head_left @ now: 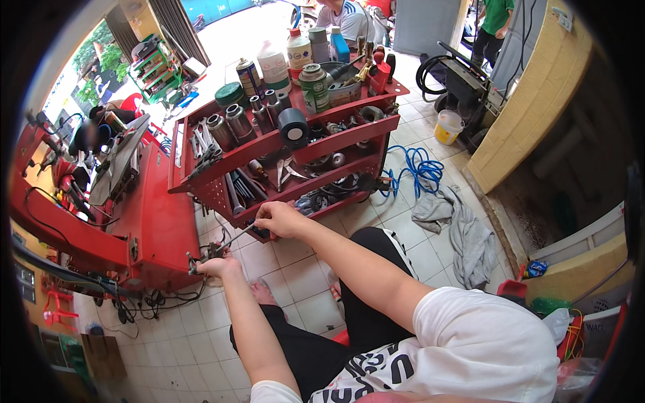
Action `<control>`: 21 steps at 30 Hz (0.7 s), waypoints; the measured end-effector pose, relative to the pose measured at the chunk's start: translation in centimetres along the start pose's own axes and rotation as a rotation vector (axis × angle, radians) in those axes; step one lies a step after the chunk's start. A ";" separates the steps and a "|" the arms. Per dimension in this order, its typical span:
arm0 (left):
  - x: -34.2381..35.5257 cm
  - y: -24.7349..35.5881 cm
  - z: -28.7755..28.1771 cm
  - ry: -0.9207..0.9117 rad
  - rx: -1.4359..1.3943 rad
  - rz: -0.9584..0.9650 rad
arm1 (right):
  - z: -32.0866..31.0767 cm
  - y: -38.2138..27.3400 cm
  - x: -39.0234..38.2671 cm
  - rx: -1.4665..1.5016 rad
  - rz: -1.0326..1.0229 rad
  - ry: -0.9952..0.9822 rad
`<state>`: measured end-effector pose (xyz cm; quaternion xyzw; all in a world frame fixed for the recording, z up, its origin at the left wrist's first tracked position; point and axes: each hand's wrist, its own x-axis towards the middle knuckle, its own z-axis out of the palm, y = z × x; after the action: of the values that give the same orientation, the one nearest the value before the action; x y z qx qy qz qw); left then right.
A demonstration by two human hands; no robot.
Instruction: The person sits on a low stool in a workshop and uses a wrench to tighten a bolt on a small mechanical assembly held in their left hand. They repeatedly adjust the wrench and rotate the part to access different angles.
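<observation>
My left hand (224, 266) is palm up below the red tool cart, its fingers around a small dark metal part (213, 252) whose kind I cannot make out. Between the fingertips of my right hand (279, 219) is one end of a thin metal rod (241, 234). The rod slants down to the left, and its far end meets the metal part; whether it sits inside or only touches cannot be made out. Both hands are in front of the lowest tray of the red tool cart (356, 139).
Sockets (238, 121), wrenches (200, 142), spray cans and bottles (273, 67) crowd the cart's top. A red machine (161, 221) stands at left. A blue hose (420, 168) and a grey cloth (463, 235) lie on the tiles at right. Two other people are farther back.
</observation>
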<state>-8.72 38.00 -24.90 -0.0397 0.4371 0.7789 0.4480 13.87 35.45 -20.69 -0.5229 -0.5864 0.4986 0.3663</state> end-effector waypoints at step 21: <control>0.1 0.0 0.0 -0.017 -0.008 0.019 | 0.1 0.5 0.3 -0.023 0.010 -0.028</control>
<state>-8.81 38.09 -24.93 -0.0308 0.4307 0.7850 0.4442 13.82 35.70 -21.23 -0.5229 -0.5944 0.5009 0.3498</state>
